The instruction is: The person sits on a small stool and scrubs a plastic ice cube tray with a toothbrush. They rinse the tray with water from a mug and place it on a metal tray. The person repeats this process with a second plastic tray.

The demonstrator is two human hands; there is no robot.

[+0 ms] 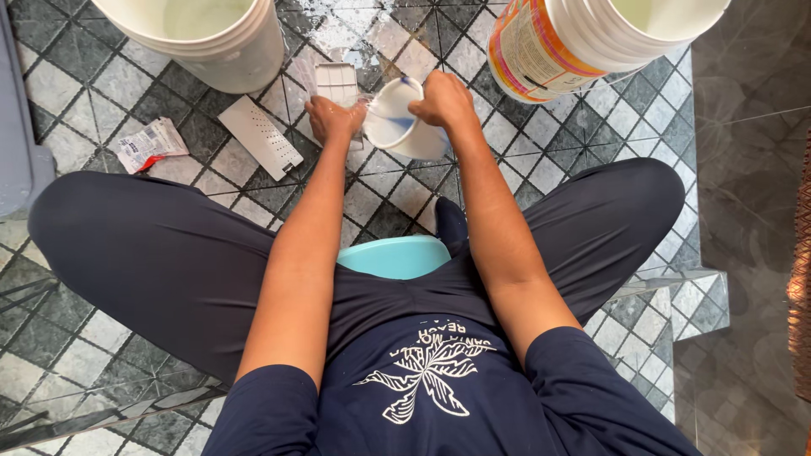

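White plastic jug sits tipped over the wet tiled floor, between two big white buckets: one at the upper left, one with an orange label at the upper right. The person sits low on a turquoise stool, knees spread wide in dark trousers. The right hand is closed around the jug's rim and handle, tilting it toward the left hand, which is clenched around a small white gridded plastic piece just beside the jug's mouth. A white perforated panel lies flat on the tiles nearby, and a small crumpled sachet lies further left.
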